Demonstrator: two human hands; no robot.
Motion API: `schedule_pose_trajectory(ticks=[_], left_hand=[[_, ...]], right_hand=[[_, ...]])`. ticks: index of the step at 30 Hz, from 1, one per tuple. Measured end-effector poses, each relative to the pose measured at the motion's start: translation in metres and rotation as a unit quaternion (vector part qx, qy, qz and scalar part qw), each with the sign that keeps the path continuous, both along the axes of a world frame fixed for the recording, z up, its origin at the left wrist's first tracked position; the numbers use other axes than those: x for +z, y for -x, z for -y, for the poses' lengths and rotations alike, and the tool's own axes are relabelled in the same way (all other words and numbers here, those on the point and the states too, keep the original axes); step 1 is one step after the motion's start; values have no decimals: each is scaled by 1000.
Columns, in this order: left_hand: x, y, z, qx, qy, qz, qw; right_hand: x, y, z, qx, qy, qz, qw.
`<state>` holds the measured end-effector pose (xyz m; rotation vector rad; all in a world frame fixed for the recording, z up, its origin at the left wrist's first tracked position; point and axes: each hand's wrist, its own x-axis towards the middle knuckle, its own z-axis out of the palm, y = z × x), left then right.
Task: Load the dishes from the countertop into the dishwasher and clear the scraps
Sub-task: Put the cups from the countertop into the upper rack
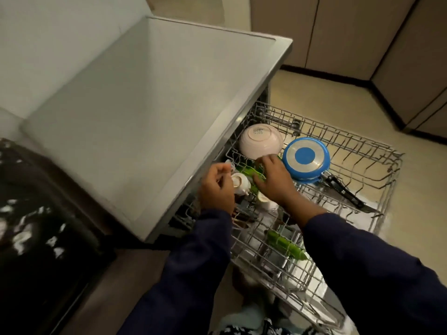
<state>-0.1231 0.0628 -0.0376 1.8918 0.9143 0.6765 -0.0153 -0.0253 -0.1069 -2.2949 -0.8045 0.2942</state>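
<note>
The dishwasher's wire rack (350,151) is pulled out below the grey countertop (145,105). In it lie an upturned pink bowl (260,141), an upturned blue pan (306,157) with a black handle, two white cups (239,183) and green utensils (286,244). My left hand (217,189) hovers at the counter's edge with curled fingers, pinching something small and pale that I cannot identify. My right hand (273,180) reaches into the rack, its fingertips at the pink bowl's near rim and over a green item.
A dark glossy hob (36,213) sits at the left of the countertop. Beige floor (338,105) and tall cabinets (362,32) lie beyond the rack on the right. My dark blue sleeves cover the rack's near part.
</note>
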Motion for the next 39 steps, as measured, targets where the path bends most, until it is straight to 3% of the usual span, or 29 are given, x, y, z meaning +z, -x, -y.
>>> schedule_pose_trajectory(ticks=[9,16,22,26,34,39], left_hand=[[114,76,-49,59,-46,82,994],[164,210,-143,170,-90,101,976],[182,351,-212,275,-103,78,953],[174,403,-239,308,-79,77,945],[161,432,-270,337,-41,63,939],[159,435,-289,365,-51,64,927]], right_hand=[[131,62,-81,54,-195,59,977],[189,179,-187,136,-244,64,958],[202,301,-272,228,-191,31,954],[195,347,-312,279,-85,17,956],[189,362,-375,315,59,21,947],[175,359,-394,331,96,16,939]])
